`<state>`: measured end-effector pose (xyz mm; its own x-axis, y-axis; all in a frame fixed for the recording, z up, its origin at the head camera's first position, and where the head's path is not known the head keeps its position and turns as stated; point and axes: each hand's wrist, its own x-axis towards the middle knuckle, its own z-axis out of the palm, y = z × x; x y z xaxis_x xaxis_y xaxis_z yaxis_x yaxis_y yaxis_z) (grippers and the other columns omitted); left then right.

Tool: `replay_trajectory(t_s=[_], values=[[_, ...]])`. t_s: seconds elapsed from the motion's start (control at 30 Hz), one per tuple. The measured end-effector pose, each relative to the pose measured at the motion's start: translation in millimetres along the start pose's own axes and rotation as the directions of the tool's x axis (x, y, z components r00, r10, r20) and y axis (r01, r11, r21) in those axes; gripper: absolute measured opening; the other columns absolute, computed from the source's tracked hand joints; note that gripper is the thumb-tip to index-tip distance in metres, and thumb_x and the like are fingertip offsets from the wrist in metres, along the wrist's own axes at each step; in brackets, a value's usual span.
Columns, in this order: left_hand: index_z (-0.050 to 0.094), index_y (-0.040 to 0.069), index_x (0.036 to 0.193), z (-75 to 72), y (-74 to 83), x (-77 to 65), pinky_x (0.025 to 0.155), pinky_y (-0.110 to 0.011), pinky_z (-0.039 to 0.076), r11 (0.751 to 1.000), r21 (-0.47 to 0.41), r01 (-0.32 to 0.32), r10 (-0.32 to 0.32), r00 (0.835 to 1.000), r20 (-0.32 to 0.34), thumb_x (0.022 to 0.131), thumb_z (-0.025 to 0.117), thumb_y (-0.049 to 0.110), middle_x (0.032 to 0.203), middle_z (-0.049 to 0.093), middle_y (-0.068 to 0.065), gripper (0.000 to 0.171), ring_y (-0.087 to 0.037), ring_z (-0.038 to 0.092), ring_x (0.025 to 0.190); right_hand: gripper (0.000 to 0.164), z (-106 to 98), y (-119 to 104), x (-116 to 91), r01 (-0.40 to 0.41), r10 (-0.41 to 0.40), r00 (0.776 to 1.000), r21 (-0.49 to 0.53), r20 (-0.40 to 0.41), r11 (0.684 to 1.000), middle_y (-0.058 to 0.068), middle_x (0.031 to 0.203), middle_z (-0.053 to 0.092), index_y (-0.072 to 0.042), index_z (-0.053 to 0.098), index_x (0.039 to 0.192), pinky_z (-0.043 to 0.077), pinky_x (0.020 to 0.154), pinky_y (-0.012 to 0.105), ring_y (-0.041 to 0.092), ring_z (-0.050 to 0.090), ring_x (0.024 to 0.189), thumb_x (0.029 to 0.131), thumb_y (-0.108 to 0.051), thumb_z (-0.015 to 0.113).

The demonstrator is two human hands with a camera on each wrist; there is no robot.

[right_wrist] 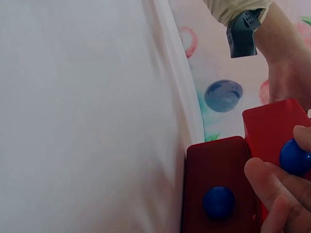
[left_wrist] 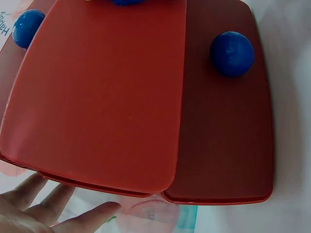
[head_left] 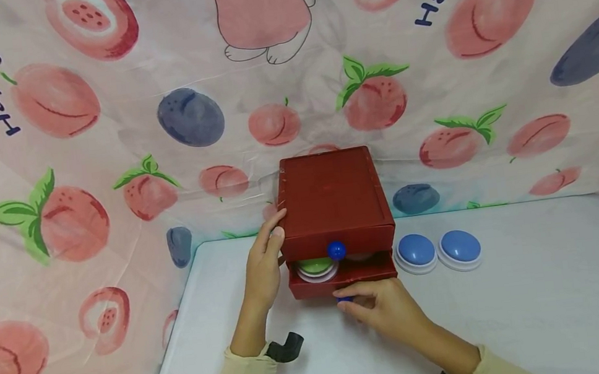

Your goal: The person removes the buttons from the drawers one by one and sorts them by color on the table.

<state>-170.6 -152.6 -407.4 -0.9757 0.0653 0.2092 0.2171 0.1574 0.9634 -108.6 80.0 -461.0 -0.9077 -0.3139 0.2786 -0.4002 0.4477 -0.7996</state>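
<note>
A small red drawer cabinet (head_left: 334, 192) stands at the back of the table, blue round knobs on its fronts. One drawer (head_left: 320, 290) sticks out below the top one. Inside it, a green-topped round push light (head_left: 315, 266) sits at left; another pale round thing at right is mostly hidden. My right hand (head_left: 390, 310) pinches the blue knob (right_wrist: 294, 157) of this pulled-out drawer. Against the cabinet's left side rests my left hand (head_left: 262, 272), fingers extended. Below, a further drawer front (left_wrist: 223, 136) with its own knob (left_wrist: 232, 53) stays in.
Two blue-topped round push lights (head_left: 416, 250) (head_left: 459, 247) with white bases lie side by side, right of the cabinet. The table (head_left: 543, 294) has a white cover. Behind it hangs a fruit-printed cloth (head_left: 286, 76). Black wrist mounts (head_left: 285, 347) show near both cuffs.
</note>
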Motion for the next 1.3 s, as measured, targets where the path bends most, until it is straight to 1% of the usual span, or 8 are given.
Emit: replay_trajectory(t_s=[0.13,0.23,0.37,0.5,0.63,0.8,1.07,1.3], values=[[0.053,0.038,0.147,0.7,0.9,0.2,0.1,-0.065,0.05,1.0,-0.01,0.0,0.0,1.0,-0.003,0.107,0.045,0.046,0.154,0.048,-0.001,0.041,-0.032,0.052,0.136,0.024,-1,-3,-3,-0.009,0.009,1.0,-0.01,0.005,1.0,-0.007,0.099,0.078,-0.024,0.082,0.106,0.056,0.058,0.021,0.0,0.059,0.06,0.083,-0.017,0.085],[0.053,0.038,0.146,1.1,1.6,0.0,0.1,-0.065,0.05,1.0,-0.007,0.001,-0.001,1.0,-0.006,0.107,0.044,0.045,0.154,0.049,-0.001,0.041,-0.032,0.052,0.135,0.024,-2,-5,-6,-0.017,0.017,1.0,-0.021,0.011,1.0,-0.008,0.099,0.078,-0.023,0.082,0.107,0.056,0.06,0.021,0.0,0.058,0.062,0.084,-0.018,0.085],[0.053,0.038,0.147,1.2,1.8,-0.1,0.1,-0.065,0.05,1.0,-0.005,0.001,-0.001,1.0,-0.006,0.107,0.044,0.045,0.154,0.048,-0.001,0.041,-0.033,0.052,0.136,0.024,-2,-7,-11,-0.027,0.028,0.999,-0.04,0.016,0.999,-0.011,0.094,0.077,-0.027,0.082,0.106,0.055,0.061,0.02,-0.001,0.057,0.064,0.084,-0.02,0.085],[0.052,0.037,0.147,1.3,1.4,-0.3,0.101,-0.065,0.049,1.0,-0.007,0.001,-0.001,1.0,-0.002,0.107,0.044,0.045,0.154,0.048,-0.002,0.041,-0.033,0.051,0.136,0.024,-1,-9,-16,-0.041,0.042,0.999,-0.052,0.023,0.998,-0.013,0.089,0.075,-0.028,0.082,0.105,0.055,0.062,0.019,-0.001,0.057,0.066,0.083,-0.019,0.085],[0.052,0.038,0.147,0.9,1.0,-0.3,0.101,-0.065,0.049,1.0,-0.005,0.003,-0.003,1.0,-0.001,0.107,0.044,0.045,0.154,0.048,-0.002,0.041,-0.033,0.052,0.136,0.023,-1,-12,-21,-0.055,0.056,0.998,-0.035,0.04,0.998,-0.012,0.086,0.074,-0.026,0.082,0.105,0.055,0.062,0.019,-0.002,0.058,0.068,0.084,-0.018,0.085],[0.052,0.038,0.147,-0.6,1.4,-0.7,0.101,-0.065,0.049,1.0,-0.002,0.005,-0.005,1.0,-0.012,0.107,0.044,0.045,0.153,0.049,-0.002,0.041,-0.033,0.053,0.134,0.022,-1,-17,-25,-0.066,0.066,0.996,-0.011,0.067,0.998,-0.012,0.088,0.074,-0.024,0.082,0.106,0.056,0.063,0.019,-0.002,0.059,0.069,0.085,-0.021,0.084],[0.051,0.038,0.148,-0.2,0.5,0.2,0.101,-0.064,0.049,1.0,-0.008,-0.002,0.002,1.0,-0.005,0.107,0.044,0.045,0.153,0.049,-0.002,0.041,-0.033,0.054,0.133,0.023,-1,-19,-32,-0.066,0.067,0.995,-0.021,0.075,0.998,-0.015,0.087,0.073,-0.03,0.082,0.105,0.055,0.062,0.02,-0.002,0.057,0.069,0.085,-0.021,0.084],[0.051,0.039,0.147,0.3,1.2,-1.2,0.101,-0.064,0.05,1.0,0.004,-0.001,0.001,1.0,-0.008,0.107,0.044,0.045,0.152,0.05,-0.002,0.041,-0.032,0.055,0.132,0.024,0,-21,-39,-0.107,0.107,0.991,-0.006,0.084,0.994,-0.014,0.099,0.075,-0.035,0.081,0.106,0.057,0.064,0.02,-0.001,0.058,0.07,0.085,-0.024,0.084]])
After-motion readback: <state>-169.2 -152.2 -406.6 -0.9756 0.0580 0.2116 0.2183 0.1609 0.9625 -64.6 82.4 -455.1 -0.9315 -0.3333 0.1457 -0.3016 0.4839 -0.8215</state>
